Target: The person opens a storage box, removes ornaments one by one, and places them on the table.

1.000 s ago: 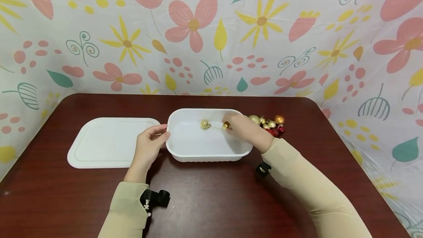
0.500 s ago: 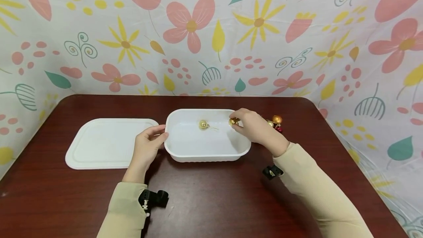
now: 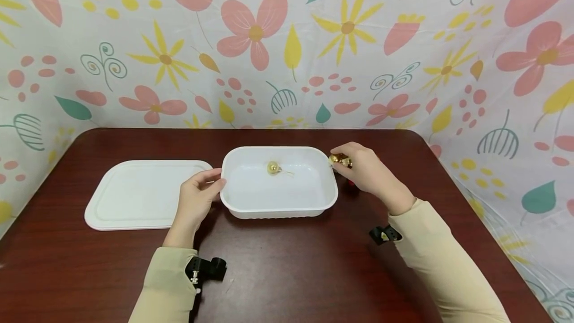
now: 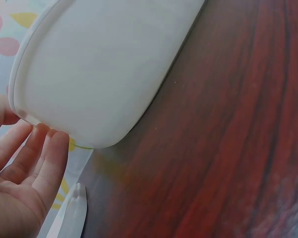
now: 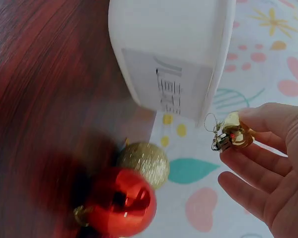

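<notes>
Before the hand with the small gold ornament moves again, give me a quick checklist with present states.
1. Right hand pinches the gold ornament: ok.
2. Left hand touches the white container at its left end: ok.
3. Container open, lid lying flat to its left: ok.
4. One gold ball lies in the container, bare floor around it: ok.
5. Ornament's hanging loop intact: cannot tell.

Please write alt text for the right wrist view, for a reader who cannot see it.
The right hand pinches a small shiny gold ornament in its fingertips, beside the end wall of a white plastic container. Below, a red bauble and a glittery gold bauble lie together on the dark wooden table.
</notes>
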The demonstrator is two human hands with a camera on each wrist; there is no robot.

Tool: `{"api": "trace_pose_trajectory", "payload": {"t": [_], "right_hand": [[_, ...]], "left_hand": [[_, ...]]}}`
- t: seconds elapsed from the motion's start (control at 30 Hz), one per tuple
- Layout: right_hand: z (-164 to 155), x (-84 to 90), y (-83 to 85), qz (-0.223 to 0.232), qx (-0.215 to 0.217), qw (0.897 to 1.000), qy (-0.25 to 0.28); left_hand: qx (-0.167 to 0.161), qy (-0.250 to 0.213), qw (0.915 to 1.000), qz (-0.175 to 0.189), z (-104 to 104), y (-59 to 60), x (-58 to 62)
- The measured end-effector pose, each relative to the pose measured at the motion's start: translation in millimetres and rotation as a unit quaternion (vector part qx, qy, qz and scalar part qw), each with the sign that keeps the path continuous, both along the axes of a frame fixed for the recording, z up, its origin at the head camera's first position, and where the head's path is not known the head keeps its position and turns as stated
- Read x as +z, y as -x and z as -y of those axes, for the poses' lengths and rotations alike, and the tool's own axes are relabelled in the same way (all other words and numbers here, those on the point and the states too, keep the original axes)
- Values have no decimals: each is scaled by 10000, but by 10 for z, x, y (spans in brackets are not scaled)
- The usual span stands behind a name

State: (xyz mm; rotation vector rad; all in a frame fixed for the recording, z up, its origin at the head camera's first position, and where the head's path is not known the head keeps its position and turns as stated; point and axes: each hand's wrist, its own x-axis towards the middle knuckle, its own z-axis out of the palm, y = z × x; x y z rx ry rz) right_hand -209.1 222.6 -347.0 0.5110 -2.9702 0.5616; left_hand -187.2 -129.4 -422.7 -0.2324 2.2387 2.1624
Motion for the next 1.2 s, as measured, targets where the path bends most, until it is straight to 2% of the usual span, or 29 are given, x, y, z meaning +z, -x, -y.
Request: {"api": "trace_pose_trajectory", "payload": {"t": [0.23, 0.6, 0.87, 1.2], "right_hand": [[-214, -41, -12, -144, -128, 9998, 107], [-521, -242, 95, 69, -548, 9984, 94], [-553, -334, 189, 285, -674, 9973, 118], [-519, -381, 269, 401, -605, 9974, 31]], "left_hand": [[-15, 0, 10000, -6, 6, -5, 5], [-17, 68, 10000, -20, 3, -6, 8], [26, 2, 10000, -80, -7, -5, 3], [4, -37, 10000, -56, -4, -2, 4]]}}
